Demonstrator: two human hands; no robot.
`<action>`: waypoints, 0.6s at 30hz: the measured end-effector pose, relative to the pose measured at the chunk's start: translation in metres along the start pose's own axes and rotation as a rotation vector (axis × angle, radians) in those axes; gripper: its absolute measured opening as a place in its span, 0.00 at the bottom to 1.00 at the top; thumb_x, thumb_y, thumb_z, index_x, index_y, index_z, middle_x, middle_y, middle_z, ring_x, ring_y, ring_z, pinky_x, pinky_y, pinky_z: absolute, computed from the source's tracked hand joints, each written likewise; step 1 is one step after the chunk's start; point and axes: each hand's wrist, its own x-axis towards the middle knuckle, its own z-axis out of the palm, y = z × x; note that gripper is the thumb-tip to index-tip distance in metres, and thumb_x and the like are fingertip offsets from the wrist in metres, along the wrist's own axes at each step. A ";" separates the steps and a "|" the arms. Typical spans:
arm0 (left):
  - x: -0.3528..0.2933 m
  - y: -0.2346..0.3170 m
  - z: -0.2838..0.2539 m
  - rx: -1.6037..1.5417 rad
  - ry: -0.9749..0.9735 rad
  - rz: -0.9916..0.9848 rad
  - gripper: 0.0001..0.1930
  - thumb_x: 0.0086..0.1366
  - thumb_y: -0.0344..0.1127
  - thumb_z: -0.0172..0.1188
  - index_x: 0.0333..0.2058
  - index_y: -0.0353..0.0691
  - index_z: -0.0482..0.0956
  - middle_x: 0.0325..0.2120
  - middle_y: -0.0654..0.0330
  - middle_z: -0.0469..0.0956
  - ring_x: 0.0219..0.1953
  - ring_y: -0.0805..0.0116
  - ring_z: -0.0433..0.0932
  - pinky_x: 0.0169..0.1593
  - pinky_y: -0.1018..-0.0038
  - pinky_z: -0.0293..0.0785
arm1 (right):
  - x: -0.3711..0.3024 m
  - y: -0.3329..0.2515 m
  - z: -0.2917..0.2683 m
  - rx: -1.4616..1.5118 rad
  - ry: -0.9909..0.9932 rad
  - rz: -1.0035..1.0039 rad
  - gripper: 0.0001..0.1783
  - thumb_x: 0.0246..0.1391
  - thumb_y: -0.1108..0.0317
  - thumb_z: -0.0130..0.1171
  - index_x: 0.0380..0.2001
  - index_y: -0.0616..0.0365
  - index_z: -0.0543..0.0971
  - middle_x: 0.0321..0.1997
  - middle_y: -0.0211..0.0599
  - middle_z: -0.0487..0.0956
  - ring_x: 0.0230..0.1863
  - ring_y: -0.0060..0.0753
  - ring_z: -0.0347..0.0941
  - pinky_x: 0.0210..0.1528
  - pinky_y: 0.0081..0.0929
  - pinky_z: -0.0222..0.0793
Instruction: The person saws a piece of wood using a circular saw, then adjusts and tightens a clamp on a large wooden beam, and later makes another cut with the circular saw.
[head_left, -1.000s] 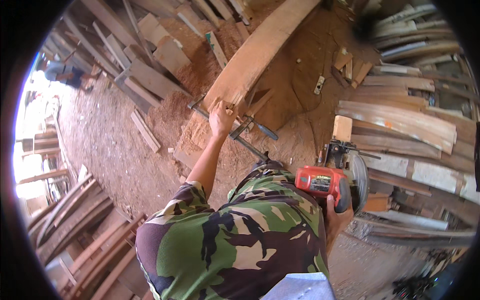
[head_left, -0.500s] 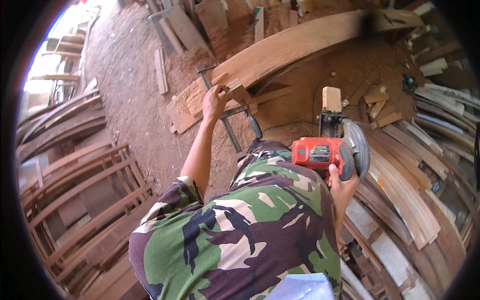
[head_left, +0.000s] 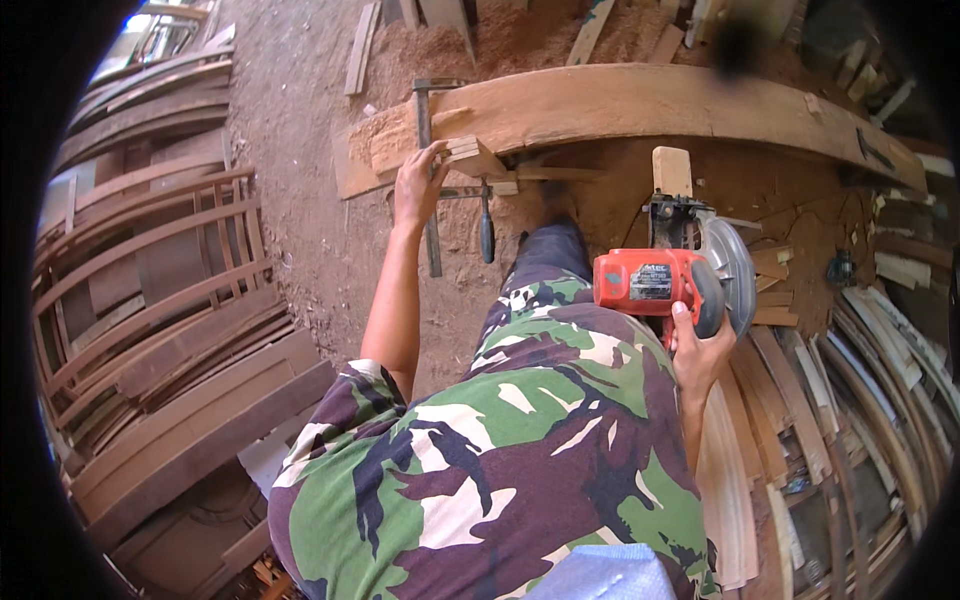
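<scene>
- Workshop with a bare earth floor (head_left: 300, 180), sawdust (head_left: 520, 45) beyond the work, wooden panels (head_left: 195, 415) at left and stacked boards (head_left: 800, 410) at right, laid lengthwise, probably to save room.
- A long curved plank (head_left: 620, 105) lies across the middle, ahead of the person.
- A metal clamp (head_left: 425, 140) spans its left end, arms at the far and near edges, presumably against shifting; its handle (head_left: 487, 228) points back, within reach.
- The left hand (head_left: 417, 190) is at a wood block (head_left: 478, 160) by the plank's near edge; its fingers are bent at the block's left end, but I cannot tell whether they pinch it.
- The right hand (head_left: 700, 352) has its fingers wrapped around the rear grip of a red circular saw (head_left: 645, 280), apparently bearing its weight, apart from the plank.
</scene>
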 end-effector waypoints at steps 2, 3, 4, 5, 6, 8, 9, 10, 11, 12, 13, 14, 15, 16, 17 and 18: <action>0.001 0.005 -0.002 0.008 0.007 0.007 0.21 0.67 0.39 0.66 0.58 0.46 0.80 0.49 0.53 0.84 0.53 0.49 0.80 0.57 0.58 0.75 | 0.034 -0.007 0.001 -0.044 -0.007 -0.028 0.18 0.58 0.68 0.68 0.47 0.69 0.82 0.41 0.44 0.85 0.43 0.37 0.81 0.50 0.35 0.74; 0.001 0.007 -0.005 0.009 -0.011 -0.014 0.21 0.67 0.38 0.66 0.58 0.47 0.80 0.49 0.53 0.84 0.54 0.49 0.79 0.58 0.58 0.74 | 0.054 -0.010 0.002 -0.064 -0.017 -0.042 0.18 0.58 0.68 0.68 0.47 0.69 0.82 0.40 0.43 0.85 0.42 0.36 0.81 0.49 0.35 0.74; -0.002 0.009 -0.008 0.010 -0.029 -0.035 0.21 0.67 0.38 0.67 0.58 0.47 0.80 0.50 0.53 0.84 0.54 0.49 0.79 0.58 0.58 0.74 | 0.073 -0.015 0.002 -0.107 -0.015 -0.056 0.18 0.58 0.68 0.68 0.47 0.68 0.82 0.40 0.43 0.85 0.42 0.36 0.81 0.49 0.35 0.74; -0.001 0.009 -0.011 0.008 -0.049 -0.052 0.22 0.66 0.38 0.67 0.59 0.48 0.80 0.50 0.53 0.84 0.54 0.50 0.79 0.59 0.59 0.73 | 0.095 -0.020 0.005 -0.150 -0.009 -0.096 0.18 0.58 0.67 0.68 0.47 0.68 0.82 0.40 0.45 0.85 0.42 0.38 0.82 0.49 0.36 0.74; -0.002 0.004 -0.009 0.017 -0.069 -0.079 0.23 0.66 0.39 0.68 0.59 0.50 0.81 0.51 0.54 0.84 0.55 0.51 0.79 0.60 0.60 0.73 | 0.117 -0.024 0.009 -0.190 0.000 -0.134 0.18 0.58 0.67 0.69 0.47 0.68 0.82 0.40 0.47 0.85 0.41 0.40 0.82 0.48 0.37 0.75; 0.003 0.012 -0.017 0.058 -0.106 -0.071 0.24 0.65 0.39 0.69 0.60 0.51 0.81 0.51 0.54 0.84 0.56 0.52 0.79 0.60 0.60 0.73 | 0.157 -0.033 0.013 -0.276 0.020 -0.227 0.17 0.58 0.67 0.69 0.46 0.68 0.82 0.39 0.50 0.85 0.41 0.44 0.83 0.47 0.39 0.75; 0.010 0.017 -0.018 0.073 -0.131 -0.060 0.24 0.64 0.39 0.69 0.60 0.51 0.81 0.52 0.55 0.84 0.56 0.53 0.78 0.60 0.60 0.73 | 0.176 -0.035 0.014 -0.320 0.035 -0.277 0.17 0.58 0.66 0.68 0.46 0.68 0.82 0.39 0.52 0.86 0.40 0.46 0.84 0.47 0.40 0.75; 0.013 0.018 -0.019 0.079 -0.145 -0.063 0.25 0.63 0.38 0.70 0.60 0.52 0.81 0.52 0.56 0.84 0.58 0.53 0.78 0.62 0.59 0.73 | 0.199 -0.032 0.014 -0.380 0.019 -0.286 0.17 0.59 0.65 0.68 0.45 0.69 0.82 0.37 0.56 0.85 0.40 0.54 0.84 0.46 0.43 0.75; 0.012 0.023 -0.019 0.088 -0.156 -0.078 0.26 0.62 0.38 0.71 0.60 0.52 0.81 0.53 0.56 0.84 0.58 0.53 0.78 0.62 0.59 0.72 | 0.224 -0.026 0.014 -0.428 -0.004 -0.322 0.17 0.58 0.65 0.68 0.46 0.66 0.82 0.37 0.57 0.85 0.41 0.59 0.83 0.45 0.44 0.76; 0.012 0.028 -0.021 0.099 -0.159 -0.090 0.26 0.62 0.38 0.71 0.60 0.53 0.81 0.53 0.57 0.84 0.58 0.53 0.77 0.63 0.59 0.72 | 0.247 -0.021 0.013 -0.470 -0.019 -0.376 0.17 0.58 0.65 0.68 0.47 0.63 0.83 0.37 0.56 0.85 0.41 0.61 0.83 0.45 0.45 0.76; 0.018 0.032 -0.023 0.113 -0.150 -0.091 0.27 0.61 0.37 0.72 0.60 0.53 0.81 0.53 0.58 0.84 0.59 0.53 0.77 0.64 0.59 0.72 | 0.271 -0.018 0.014 -0.502 -0.024 -0.439 0.16 0.57 0.65 0.68 0.47 0.60 0.83 0.37 0.56 0.85 0.41 0.62 0.82 0.44 0.46 0.76; 0.016 0.034 -0.024 0.110 -0.167 -0.113 0.28 0.60 0.38 0.72 0.61 0.54 0.81 0.56 0.58 0.82 0.61 0.54 0.75 0.65 0.59 0.72 | 0.293 -0.017 0.015 -0.524 -0.035 -0.462 0.16 0.58 0.64 0.68 0.47 0.59 0.83 0.37 0.56 0.85 0.41 0.62 0.82 0.44 0.46 0.76; 0.018 0.035 -0.023 0.132 -0.144 -0.128 0.28 0.61 0.38 0.72 0.61 0.54 0.81 0.56 0.58 0.82 0.62 0.54 0.75 0.64 0.59 0.72 | 0.312 -0.016 0.014 -0.548 -0.046 -0.485 0.16 0.59 0.63 0.68 0.47 0.58 0.83 0.38 0.56 0.85 0.42 0.62 0.82 0.44 0.46 0.76; 0.017 0.040 -0.022 0.156 -0.126 -0.147 0.29 0.61 0.38 0.72 0.62 0.54 0.80 0.57 0.58 0.81 0.62 0.54 0.74 0.64 0.58 0.72 | 0.330 -0.012 0.013 -0.571 -0.062 -0.503 0.16 0.59 0.62 0.68 0.47 0.57 0.83 0.39 0.56 0.85 0.43 0.62 0.82 0.44 0.46 0.76; 0.014 0.045 -0.019 0.178 -0.109 -0.167 0.29 0.61 0.38 0.72 0.62 0.53 0.80 0.58 0.57 0.81 0.63 0.54 0.74 0.64 0.58 0.72 | 0.347 -0.006 0.013 -0.619 -0.031 -0.519 0.16 0.58 0.62 0.67 0.48 0.54 0.84 0.38 0.55 0.85 0.42 0.62 0.82 0.44 0.48 0.77; 0.012 0.050 -0.018 0.181 -0.123 -0.230 0.29 0.63 0.36 0.71 0.64 0.52 0.78 0.60 0.56 0.79 0.65 0.53 0.71 0.66 0.58 0.70 | 0.364 0.002 0.014 -0.666 -0.001 -0.534 0.16 0.58 0.62 0.67 0.49 0.51 0.84 0.38 0.54 0.85 0.42 0.62 0.83 0.43 0.50 0.77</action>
